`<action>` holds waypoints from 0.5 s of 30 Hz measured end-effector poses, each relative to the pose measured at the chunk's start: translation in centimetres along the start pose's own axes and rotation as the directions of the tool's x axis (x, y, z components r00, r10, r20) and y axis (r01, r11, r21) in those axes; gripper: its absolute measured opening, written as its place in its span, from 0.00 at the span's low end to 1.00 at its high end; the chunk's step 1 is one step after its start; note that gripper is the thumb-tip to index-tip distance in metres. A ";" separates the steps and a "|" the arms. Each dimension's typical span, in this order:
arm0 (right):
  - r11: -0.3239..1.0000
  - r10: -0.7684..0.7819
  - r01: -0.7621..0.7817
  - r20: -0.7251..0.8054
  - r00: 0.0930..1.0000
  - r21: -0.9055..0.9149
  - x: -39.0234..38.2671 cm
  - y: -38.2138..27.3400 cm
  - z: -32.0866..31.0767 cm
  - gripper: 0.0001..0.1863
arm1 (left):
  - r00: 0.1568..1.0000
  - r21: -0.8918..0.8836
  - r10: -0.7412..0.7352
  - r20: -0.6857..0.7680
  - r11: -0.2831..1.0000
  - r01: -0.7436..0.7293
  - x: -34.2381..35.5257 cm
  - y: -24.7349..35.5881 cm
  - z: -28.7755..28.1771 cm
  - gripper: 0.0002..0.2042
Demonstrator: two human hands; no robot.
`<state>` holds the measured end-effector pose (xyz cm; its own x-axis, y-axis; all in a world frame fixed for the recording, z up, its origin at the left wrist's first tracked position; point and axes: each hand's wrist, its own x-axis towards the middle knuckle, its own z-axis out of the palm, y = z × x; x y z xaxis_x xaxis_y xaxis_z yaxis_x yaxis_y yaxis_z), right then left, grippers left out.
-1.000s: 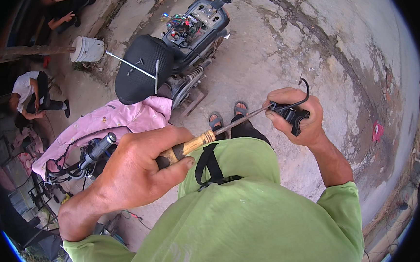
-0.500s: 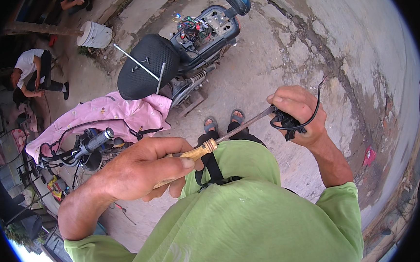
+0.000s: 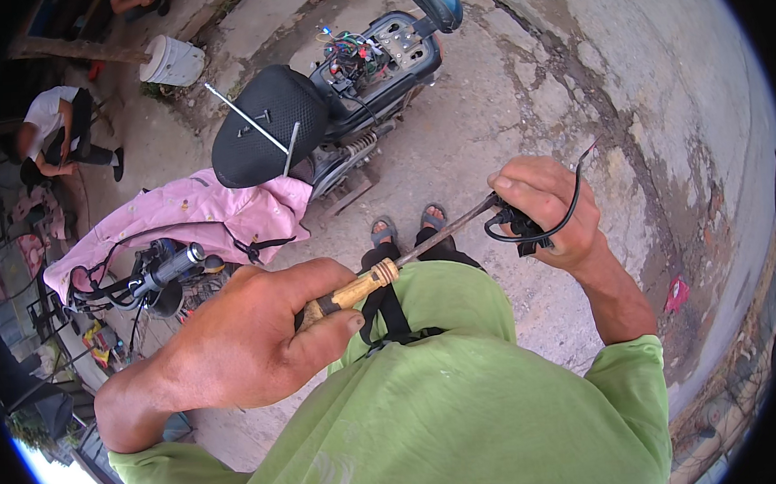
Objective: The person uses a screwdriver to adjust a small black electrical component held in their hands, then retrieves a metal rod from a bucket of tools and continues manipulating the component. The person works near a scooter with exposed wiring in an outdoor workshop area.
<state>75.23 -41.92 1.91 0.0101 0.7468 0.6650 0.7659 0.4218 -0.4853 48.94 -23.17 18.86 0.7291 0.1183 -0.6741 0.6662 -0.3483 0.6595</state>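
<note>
My left hand (image 3: 259,327) is closed round the yellowish, worn handle of a screwdriver (image 3: 446,231). Its long dark shaft slants up to the right, across the front of my green shirt. The tip meets a small black part (image 3: 522,225), or ends right beside it; my fingers partly hide the spot. That black part, of a kind I cannot make out, is gripped in my right hand (image 3: 547,204). A black cable (image 3: 576,195) loops from it past the knuckles and ends in a thin bare-looking end. Both hands are raised above the ground at chest height.
Ahead stands an electric scooter with its seat (image 3: 267,124) tipped up, tools lying on it and loose wiring (image 3: 355,57) exposed. A pink cover (image 3: 183,211) drapes its front by the handlebar (image 3: 169,268). A white bucket (image 3: 173,61) and a seated person (image 3: 61,130) are far left.
My left hand has turned on the screwdriver handle, its back now facing up more and its fingers tucked under. The right hand with the black part has shifted slightly left.
</note>
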 end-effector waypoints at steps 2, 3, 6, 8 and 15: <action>0.999 -0.032 0.032 -0.016 0.999 -0.032 0.2 0.4 0.1 0.20 | 0.999 0.032 -0.017 0.032 0.999 0.016 0.3 1.1 -1.1 0.13; 0.997 -0.057 0.056 -0.020 0.998 -0.048 0.1 0.8 0.2 0.20 | 0.993 -0.042 -0.101 0.066 0.994 0.104 0.6 1.5 -1.7 0.13; 0.994 -0.092 0.091 -0.007 0.996 -0.064 0.2 1.0 0.2 0.22 | 0.950 -0.169 -0.263 0.171 0.942 0.291 1.5 2.4 -3.3 0.12; 0.997 -0.073 0.073 0.002 0.997 -0.025 0.4 1.1 0.0 0.22 | 0.979 -0.091 -0.157 0.130 0.981 0.169 1.5 2.0 -3.3 0.12; 1.000 -0.016 0.015 0.029 0.999 0.004 1.0 1.4 -0.6 0.22 | 0.998 0.109 -0.061 0.011 0.992 0.060 1.4 2.9 -3.0 0.11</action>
<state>76.66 -40.92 2.22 -0.0205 0.7548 0.6557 0.7633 0.4354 -0.4773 52.34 -21.22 20.79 0.6852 0.1292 -0.7168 0.6875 -0.4397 0.5779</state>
